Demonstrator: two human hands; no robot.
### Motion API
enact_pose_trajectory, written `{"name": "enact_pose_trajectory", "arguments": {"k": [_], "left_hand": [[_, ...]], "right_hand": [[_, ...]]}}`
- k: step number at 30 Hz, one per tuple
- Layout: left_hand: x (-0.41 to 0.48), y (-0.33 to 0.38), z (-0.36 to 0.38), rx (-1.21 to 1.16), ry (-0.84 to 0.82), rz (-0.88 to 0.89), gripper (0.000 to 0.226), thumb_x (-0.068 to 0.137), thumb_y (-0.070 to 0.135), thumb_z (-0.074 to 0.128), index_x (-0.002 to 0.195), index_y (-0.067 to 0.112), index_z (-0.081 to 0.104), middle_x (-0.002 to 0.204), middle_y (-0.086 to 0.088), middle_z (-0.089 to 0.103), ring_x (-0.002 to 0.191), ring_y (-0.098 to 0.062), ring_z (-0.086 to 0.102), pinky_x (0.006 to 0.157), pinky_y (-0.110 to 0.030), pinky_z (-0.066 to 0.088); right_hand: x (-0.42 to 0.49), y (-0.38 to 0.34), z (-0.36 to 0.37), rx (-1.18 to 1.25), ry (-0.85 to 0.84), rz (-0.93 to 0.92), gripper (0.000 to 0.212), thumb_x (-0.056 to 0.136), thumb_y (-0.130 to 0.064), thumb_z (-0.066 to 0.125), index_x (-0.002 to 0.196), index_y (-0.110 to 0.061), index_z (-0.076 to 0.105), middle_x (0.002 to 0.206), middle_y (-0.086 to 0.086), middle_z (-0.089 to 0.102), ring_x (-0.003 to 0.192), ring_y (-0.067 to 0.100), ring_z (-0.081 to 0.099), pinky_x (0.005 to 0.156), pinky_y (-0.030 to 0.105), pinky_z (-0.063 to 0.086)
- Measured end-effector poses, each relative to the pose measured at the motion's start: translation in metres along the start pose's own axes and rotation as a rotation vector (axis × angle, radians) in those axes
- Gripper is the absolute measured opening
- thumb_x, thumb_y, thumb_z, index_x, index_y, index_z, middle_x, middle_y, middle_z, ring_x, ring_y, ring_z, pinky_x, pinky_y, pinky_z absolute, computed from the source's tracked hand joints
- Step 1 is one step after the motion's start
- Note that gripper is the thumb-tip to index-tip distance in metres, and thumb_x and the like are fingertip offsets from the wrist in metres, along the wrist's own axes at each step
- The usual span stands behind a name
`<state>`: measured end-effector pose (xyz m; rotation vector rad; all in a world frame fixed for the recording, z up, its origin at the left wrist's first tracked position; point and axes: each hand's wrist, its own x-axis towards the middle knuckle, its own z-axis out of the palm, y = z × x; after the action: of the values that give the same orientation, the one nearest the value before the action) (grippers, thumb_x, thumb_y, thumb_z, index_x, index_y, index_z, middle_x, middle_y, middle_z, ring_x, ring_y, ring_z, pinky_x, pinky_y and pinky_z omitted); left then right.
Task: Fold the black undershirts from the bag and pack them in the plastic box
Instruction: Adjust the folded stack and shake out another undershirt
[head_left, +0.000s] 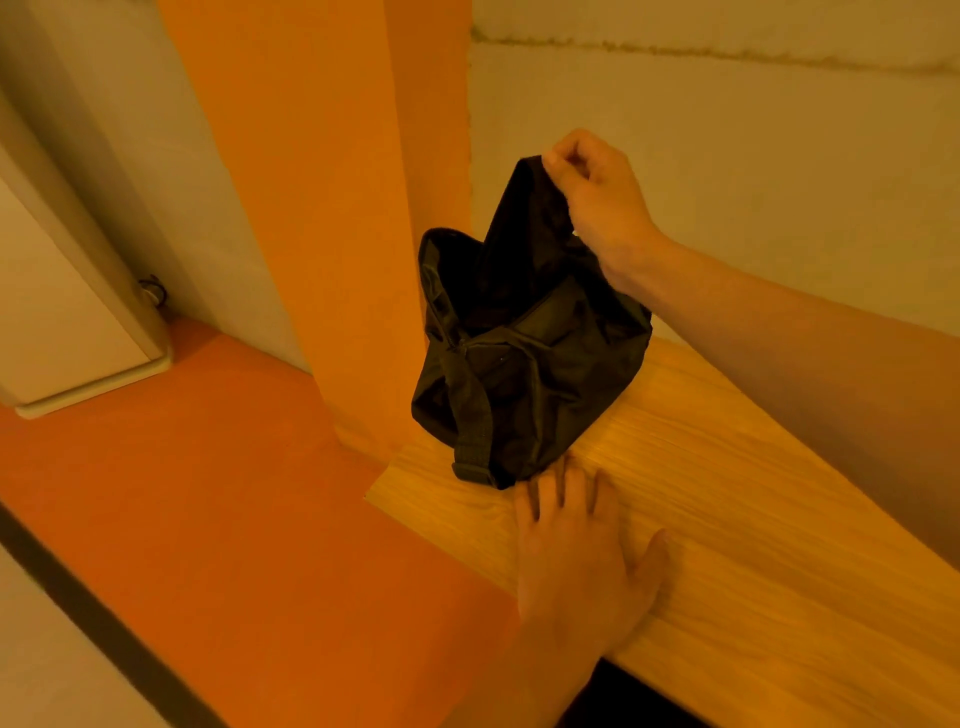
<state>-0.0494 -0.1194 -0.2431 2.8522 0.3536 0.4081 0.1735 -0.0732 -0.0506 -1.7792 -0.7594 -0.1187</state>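
Bag (519, 379) x1; black cloth (519, 218) x1 in R grip (597, 202).

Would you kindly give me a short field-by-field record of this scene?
surface: wooden table
bag: black, open at the top, standing on the table
right hand: pinches black cloth raised above the bag; shirt or flap, unclear
left hand: flat on the table, fingertips at the bag's base
plastic box: not in view
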Motion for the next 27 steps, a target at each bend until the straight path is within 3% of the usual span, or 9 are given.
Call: {"name": "enact_pose_trajectory", "arguments": {"k": [4,7,10,14,17,19,22,24,27], "left_hand": [[0.000,-0.001,0.002,0.022,0.094,0.007,0.068,0.091,0.073,0.039,0.127,0.022,0.067,0.136,-0.006,0.059,0.127,-0.033,0.054,0.108,-0.057,0.041],[-0.001,-0.002,0.005,0.038,0.109,0.012,0.067,0.091,0.071,0.040,0.126,0.022,0.068,0.136,-0.007,0.060,0.125,-0.034,0.054,0.107,-0.055,0.032],[-0.003,-0.003,0.003,0.054,0.045,0.009,0.063,0.090,0.070,0.043,0.122,0.023,0.071,0.132,-0.006,0.063,0.120,-0.034,0.058,0.100,-0.055,0.046],[0.004,-0.008,-0.010,-0.164,0.008,0.038,0.058,0.090,0.070,0.032,0.113,0.028,0.066,0.128,0.005,0.053,0.112,-0.023,0.053,0.093,-0.042,0.048],[0.022,0.000,-0.046,-0.592,0.061,-0.019,0.054,0.097,0.068,0.033,0.107,0.024,0.064,0.113,0.011,0.052,0.100,-0.012,0.056,0.085,-0.040,0.050],[0.044,0.020,-0.080,-0.928,0.088,-0.124,0.040,0.104,0.050,0.043,0.108,0.018,0.066,0.109,0.003,0.059,0.098,-0.015,0.060,0.091,-0.046,0.051],[0.080,0.060,-0.128,-1.672,-0.181,-0.334,0.058,0.100,0.061,0.043,0.138,0.019,0.054,0.135,-0.011,0.060,0.119,-0.028,0.061,0.108,-0.051,0.046],[0.096,0.080,-0.145,-2.195,-0.318,-0.342,0.069,0.092,0.071,0.050,0.139,0.021,0.053,0.139,-0.015,0.057,0.125,-0.039,0.059,0.106,-0.055,0.047],[0.109,0.098,-0.160,-2.504,-0.328,-0.305,0.063,0.097,0.060,0.053,0.138,0.012,0.058,0.137,-0.019,0.062,0.126,-0.042,0.059,0.110,-0.056,0.043]], "right_hand": [[0.006,-0.040,-0.036,0.137,0.012,-0.010,0.024,0.106,-0.018,0.047,0.081,-0.020,0.048,0.073,-0.009,0.050,0.064,0.003,0.049,0.062,0.023,0.042],[0.003,-0.069,-0.063,0.245,0.027,-0.007,0.023,0.105,-0.017,0.047,0.082,-0.020,0.050,0.078,-0.005,0.053,0.075,0.013,0.052,0.062,0.033,0.044],[-0.005,-0.093,-0.091,0.381,0.058,-0.001,0.024,0.105,-0.016,0.048,0.082,-0.020,0.049,0.081,-0.002,0.059,0.077,0.017,0.059,0.061,0.034,0.048],[-0.016,-0.125,-0.134,0.591,0.121,-0.046,0.019,0.103,-0.017,0.053,0.084,-0.019,0.051,0.080,-0.005,0.066,0.078,0.013,0.063,0.069,0.033,0.051],[-0.027,-0.149,-0.175,0.761,0.199,-0.122,0.007,0.099,-0.018,0.059,0.099,-0.013,0.055,0.092,0.003,0.066,0.091,0.019,0.064,0.081,0.034,0.053],[-0.039,-0.164,-0.202,0.885,0.240,-0.159,0.016,0.097,-0.017,0.062,0.108,-0.008,0.055,0.096,0.009,0.063,0.095,0.025,0.062,0.087,0.036,0.053],[-0.068,-0.184,-0.237,0.999,0.236,-0.210,0.011,0.099,-0.016,0.057,0.093,-0.006,0.057,0.087,0.010,0.058,0.089,0.027,0.059,0.090,0.039,0.054],[-0.100,-0.191,-0.257,1.058,0.271,-0.188,0.014,0.100,-0.017,0.054,0.097,-0.004,0.059,0.095,0.014,0.059,0.097,0.029,0.058,0.098,0.042,0.050],[-0.165,-0.190,-0.286,1.108,0.296,-0.105,0.022,0.100,-0.019,0.051,0.102,-0.002,0.065,0.101,0.015,0.062,0.099,0.030,0.059,0.099,0.040,0.048]]}}
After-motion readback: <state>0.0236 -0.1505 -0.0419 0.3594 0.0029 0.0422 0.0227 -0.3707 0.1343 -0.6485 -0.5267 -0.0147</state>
